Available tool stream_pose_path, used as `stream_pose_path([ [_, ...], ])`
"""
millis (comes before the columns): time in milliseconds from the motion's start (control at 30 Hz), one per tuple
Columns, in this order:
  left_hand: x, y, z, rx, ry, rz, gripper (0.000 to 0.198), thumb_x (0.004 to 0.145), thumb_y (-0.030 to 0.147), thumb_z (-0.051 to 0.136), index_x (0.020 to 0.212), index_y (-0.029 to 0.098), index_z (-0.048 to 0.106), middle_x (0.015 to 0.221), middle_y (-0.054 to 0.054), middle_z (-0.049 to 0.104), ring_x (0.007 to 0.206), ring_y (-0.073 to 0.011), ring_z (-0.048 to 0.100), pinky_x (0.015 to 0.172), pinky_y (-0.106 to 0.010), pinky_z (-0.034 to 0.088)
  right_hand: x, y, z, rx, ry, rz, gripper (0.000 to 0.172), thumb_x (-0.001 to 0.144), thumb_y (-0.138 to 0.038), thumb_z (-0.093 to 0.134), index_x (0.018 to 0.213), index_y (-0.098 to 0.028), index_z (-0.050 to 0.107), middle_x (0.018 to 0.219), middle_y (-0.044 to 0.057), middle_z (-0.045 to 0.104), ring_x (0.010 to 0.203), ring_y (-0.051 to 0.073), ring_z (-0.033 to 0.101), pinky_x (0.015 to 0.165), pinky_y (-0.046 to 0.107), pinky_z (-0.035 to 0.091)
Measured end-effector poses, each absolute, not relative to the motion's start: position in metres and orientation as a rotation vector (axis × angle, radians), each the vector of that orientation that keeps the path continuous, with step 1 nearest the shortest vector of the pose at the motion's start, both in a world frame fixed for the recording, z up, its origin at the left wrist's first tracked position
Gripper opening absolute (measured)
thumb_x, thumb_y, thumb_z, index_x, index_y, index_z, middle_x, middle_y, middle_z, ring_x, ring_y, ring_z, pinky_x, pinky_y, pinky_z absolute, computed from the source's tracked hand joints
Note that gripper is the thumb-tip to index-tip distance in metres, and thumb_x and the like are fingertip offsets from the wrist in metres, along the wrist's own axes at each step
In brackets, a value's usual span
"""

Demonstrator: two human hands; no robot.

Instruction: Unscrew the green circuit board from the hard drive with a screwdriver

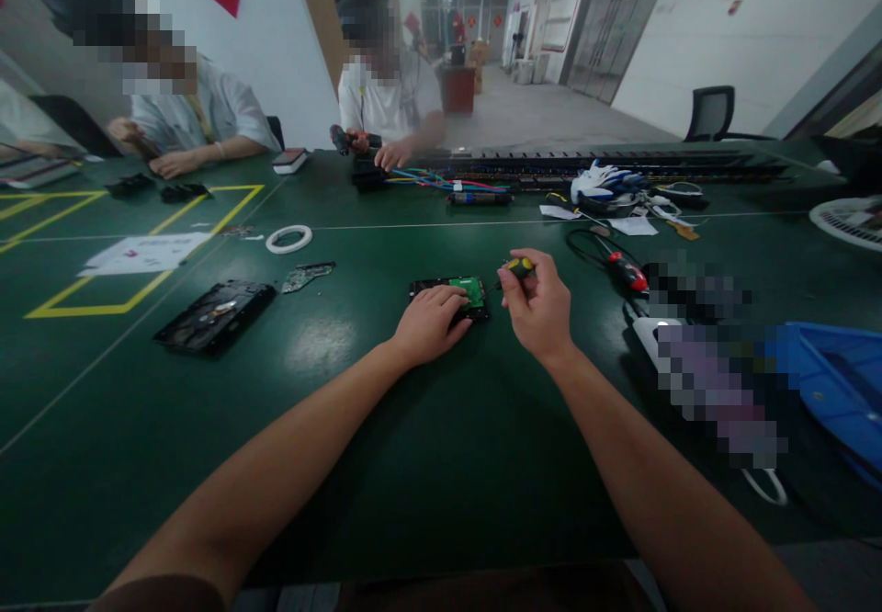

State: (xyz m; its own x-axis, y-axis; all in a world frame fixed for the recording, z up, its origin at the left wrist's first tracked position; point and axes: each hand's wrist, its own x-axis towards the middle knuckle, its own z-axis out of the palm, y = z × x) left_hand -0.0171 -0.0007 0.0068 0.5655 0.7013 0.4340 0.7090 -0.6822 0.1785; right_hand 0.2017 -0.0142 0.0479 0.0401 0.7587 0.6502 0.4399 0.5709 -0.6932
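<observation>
A hard drive (475,290) with a green circuit board facing up lies on the green table. My left hand (434,323) is closed over it, the fingers across its top and the thumb along its near edge; much of the drive is hidden beneath. My right hand (538,309) grips a screwdriver (518,268) by its yellow and black handle. Its thin shaft points left and down toward the drive's right edge; whether the tip touches is too small to tell. Left of the drive lie a loose circuit board (308,277) and a black drive casing (215,316).
A white ring of tape (289,239) and paper (146,254) lie farther left. To the right are a red-black screwdriver (626,272), gloves (606,187) and a blue tray (837,382). Two people sit across the table; one holds a power tool (341,140) near coloured cables (427,178).
</observation>
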Motion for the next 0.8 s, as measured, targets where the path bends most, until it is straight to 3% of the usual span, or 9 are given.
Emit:
stream_pose_path([
  [800, -0.0168, -0.0005, 0.0068, -2.766, -1.247, -0.760, 0.027, 0.098, 0.036, 0.064, 0.120, 0.022, 0.064, 0.136, -0.010, 0.066, 0.127, -0.0300, 0.062, 0.110, -0.051, 0.050, 0.2024, -0.0120, 0.0522, -1.027, -1.676, 0.312, 0.039, 0.102, -0.038, 0.061, 0.140, -0.029, 0.059, 0.115, 0.009, 0.073, 0.080, 0.020, 0.070, 0.067, 0.037, 0.061],
])
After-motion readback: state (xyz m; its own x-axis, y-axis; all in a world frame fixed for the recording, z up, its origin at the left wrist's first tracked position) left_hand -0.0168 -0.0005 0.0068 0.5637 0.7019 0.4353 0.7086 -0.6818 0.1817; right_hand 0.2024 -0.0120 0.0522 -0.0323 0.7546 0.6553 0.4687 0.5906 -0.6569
